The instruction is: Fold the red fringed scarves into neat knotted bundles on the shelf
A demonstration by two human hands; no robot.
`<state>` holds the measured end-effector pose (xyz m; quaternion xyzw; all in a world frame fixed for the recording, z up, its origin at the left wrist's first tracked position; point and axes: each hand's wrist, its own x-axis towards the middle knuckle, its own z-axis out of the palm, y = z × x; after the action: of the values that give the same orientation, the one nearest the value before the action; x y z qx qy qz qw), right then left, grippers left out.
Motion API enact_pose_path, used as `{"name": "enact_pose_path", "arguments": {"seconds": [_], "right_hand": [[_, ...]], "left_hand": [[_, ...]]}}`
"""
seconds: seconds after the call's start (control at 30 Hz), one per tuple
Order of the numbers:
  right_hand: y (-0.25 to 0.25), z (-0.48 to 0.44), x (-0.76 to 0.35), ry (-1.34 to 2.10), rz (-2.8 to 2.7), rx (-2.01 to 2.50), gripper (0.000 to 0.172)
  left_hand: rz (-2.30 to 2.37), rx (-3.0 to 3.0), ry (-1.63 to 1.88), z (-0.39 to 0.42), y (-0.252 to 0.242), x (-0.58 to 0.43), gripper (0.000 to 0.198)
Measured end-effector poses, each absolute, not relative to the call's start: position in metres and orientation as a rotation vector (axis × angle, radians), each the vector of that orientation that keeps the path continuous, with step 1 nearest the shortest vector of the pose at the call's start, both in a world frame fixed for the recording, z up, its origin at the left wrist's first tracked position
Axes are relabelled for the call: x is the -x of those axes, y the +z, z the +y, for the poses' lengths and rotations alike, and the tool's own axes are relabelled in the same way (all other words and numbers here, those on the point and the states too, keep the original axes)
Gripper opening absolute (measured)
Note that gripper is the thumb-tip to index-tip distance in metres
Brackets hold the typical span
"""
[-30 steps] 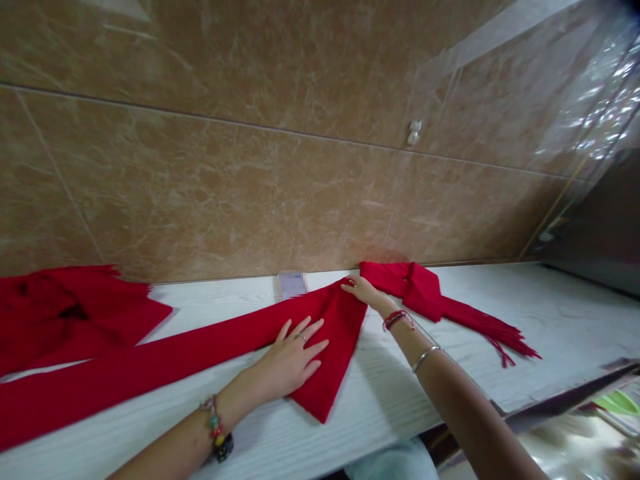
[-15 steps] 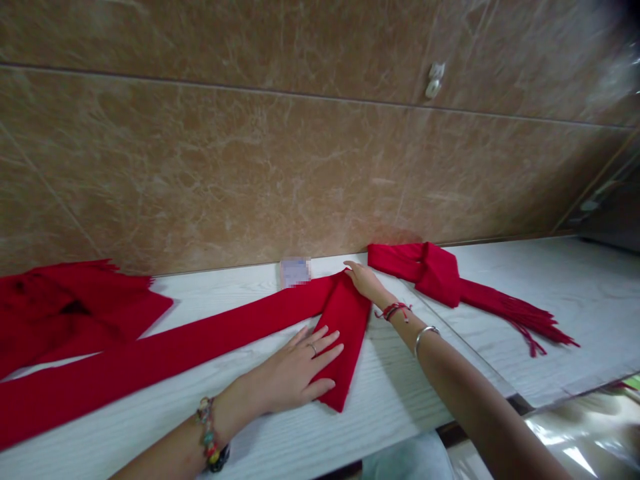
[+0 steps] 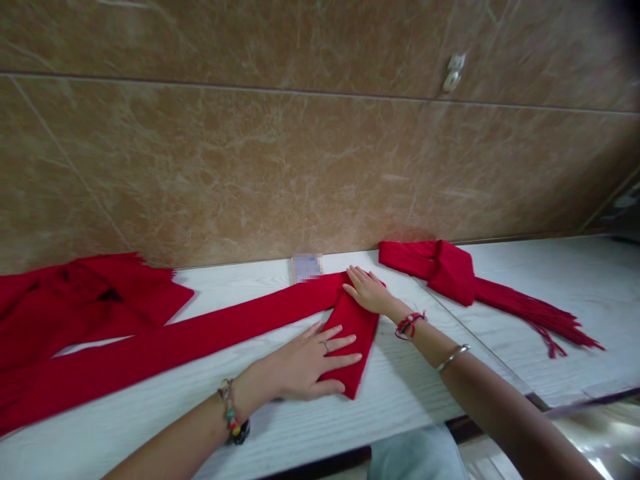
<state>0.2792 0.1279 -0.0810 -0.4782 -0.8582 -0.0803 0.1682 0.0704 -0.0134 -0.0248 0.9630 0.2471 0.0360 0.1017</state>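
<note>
A long red scarf (image 3: 215,330) lies flat as a narrow band across the white wood-grain table, its right part turned down at an angle toward the table's front edge. My left hand (image 3: 315,363) rests on this turned-down part, palm down with fingers spread. On the corner of the bend lies my right hand (image 3: 367,290), fingers stretched out and flat against the cloth. To the right, another red scarf (image 3: 453,270) is looped over itself, its fringed end pointing right. At the far left sits a loose, crumpled heap of red cloth (image 3: 95,293) with a fringed edge.
A small card or packet (image 3: 307,267), blurred out, lies against the brown marbled wall (image 3: 250,167). White sockets or fittings (image 3: 453,73) are on the wall. A seam crosses the table (image 3: 560,287) to my right, and its front edge runs close to my knee.
My right hand has gone from holding the scarf's bent corner with its fingertips to lying flat over it. The left hand stays on the folded part. The view has shifted slightly.
</note>
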Motion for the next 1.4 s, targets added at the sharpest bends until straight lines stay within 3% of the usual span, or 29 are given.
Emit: {"name": "enact_pose_path", "arguments": {"seconds": [0.23,0.4,0.57,0.73,1.03,1.23,1.4], "right_hand": [[-0.072,0.118,-0.276,-0.195,-2.359,1.351,0.053],[-0.054,0.09,-0.245,-0.168,-2.441,1.042,0.055],[-0.041,0.046,-0.187,-0.055,-2.641,0.666,0.055],[-0.038,0.022,-0.136,0.08,-2.762,0.454,0.057],[-0.041,0.023,-0.146,0.41,-3.008,0.503,0.064],[-0.026,0.007,-0.171,0.594,-2.995,0.471,0.057],[-0.014,0.028,-0.189,0.498,-2.866,0.609,0.054]], "left_hand": [[0.801,-2.891,0.086,-0.02,-0.014,-0.056,0.046],[1.455,-2.75,0.037,-0.004,0.017,0.015,0.049],[1.971,-2.342,-0.257,-0.006,0.031,0.11,0.057],[2.027,-2.05,-0.349,-0.028,0.025,0.171,0.064],[2.098,-1.962,-0.148,-0.044,0.004,0.235,0.051],[2.293,-2.007,-0.38,-0.041,0.012,0.2,0.046],[2.17,-2.077,-0.389,-0.022,0.012,0.157,0.054]]}}
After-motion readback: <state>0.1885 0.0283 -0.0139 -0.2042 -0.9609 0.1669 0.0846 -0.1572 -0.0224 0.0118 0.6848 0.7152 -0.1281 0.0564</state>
